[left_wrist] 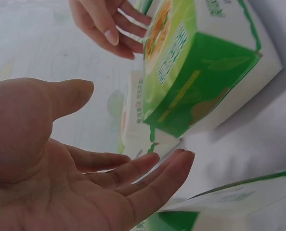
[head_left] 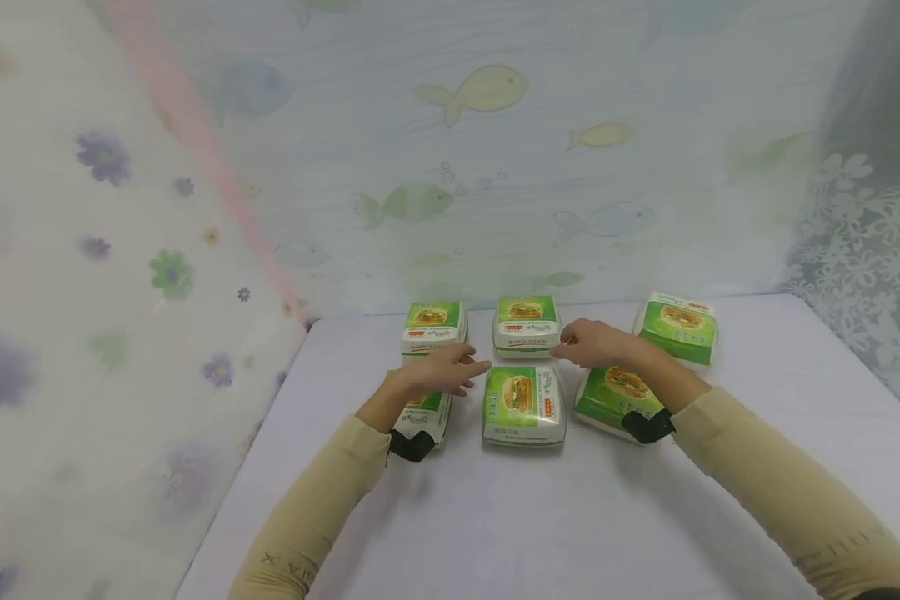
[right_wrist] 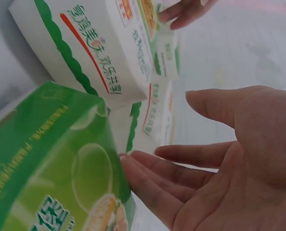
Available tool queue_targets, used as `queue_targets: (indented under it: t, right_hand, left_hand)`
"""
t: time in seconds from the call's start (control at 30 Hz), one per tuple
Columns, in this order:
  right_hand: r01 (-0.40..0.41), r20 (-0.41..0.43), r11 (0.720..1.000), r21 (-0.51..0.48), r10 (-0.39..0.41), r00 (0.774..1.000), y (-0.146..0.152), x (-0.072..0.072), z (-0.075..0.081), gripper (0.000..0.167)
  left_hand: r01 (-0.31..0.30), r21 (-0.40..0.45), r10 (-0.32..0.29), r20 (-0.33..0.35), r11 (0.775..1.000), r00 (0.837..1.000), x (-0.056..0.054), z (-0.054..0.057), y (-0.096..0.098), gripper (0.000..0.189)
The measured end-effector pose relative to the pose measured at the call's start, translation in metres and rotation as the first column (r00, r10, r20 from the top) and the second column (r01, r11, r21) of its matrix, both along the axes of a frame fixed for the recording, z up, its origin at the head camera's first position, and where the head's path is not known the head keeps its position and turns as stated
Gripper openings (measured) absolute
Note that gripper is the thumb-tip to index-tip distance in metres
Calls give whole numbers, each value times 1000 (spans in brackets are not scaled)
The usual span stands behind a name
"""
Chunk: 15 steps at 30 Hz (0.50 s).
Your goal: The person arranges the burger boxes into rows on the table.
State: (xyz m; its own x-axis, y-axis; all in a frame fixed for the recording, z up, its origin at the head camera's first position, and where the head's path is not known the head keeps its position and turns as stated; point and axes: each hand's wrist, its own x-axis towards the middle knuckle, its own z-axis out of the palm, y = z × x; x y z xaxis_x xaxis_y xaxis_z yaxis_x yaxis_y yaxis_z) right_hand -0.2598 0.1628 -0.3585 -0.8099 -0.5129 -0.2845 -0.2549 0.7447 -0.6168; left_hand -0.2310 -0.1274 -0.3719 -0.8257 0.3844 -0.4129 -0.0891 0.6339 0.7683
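Note:
Several green-and-white burger boxes stand in two rows on the table. My left hand (head_left: pixel 444 369) hovers above the front left burger box (head_left: pixel 425 425), close to the front middle burger box (head_left: pixel 523 407). Its fingers are apart and nothing lies in the palm, as the left wrist view shows. My right hand (head_left: pixel 598 342) is just right of the back middle burger box (head_left: pixel 527 325); whether it touches that box I cannot tell. In the right wrist view its fingers are extended, with a fingertip beside a green box (right_wrist: pixel 51 159). My right forearm partly hides the front right burger box (head_left: pixel 607 398).
At the back stand the left burger box (head_left: pixel 433 323) and the right burger box (head_left: pixel 677 325). The white-covered table (head_left: pixel 525 517) meets a fish-print curtain (head_left: pixel 487 167) behind and a flower-print sheet (head_left: pixel 172 333) at the left. Black straps sit at both wrists.

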Motion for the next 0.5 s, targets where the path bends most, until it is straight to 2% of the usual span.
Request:
queue_targets:
  t: [0.23,0.5]
  right_hand:
    - [1,-59,1000,19,0,998,-6,8,-7,51]
    - [6,-45,1000,2,-6,999,-17,19,-16,60]
  left_hand:
    - [2,-47,-3,-30,999,1000,16,-7,6,76]
    - [-17,-78,18,18,997,1000,31,-16,15,86]
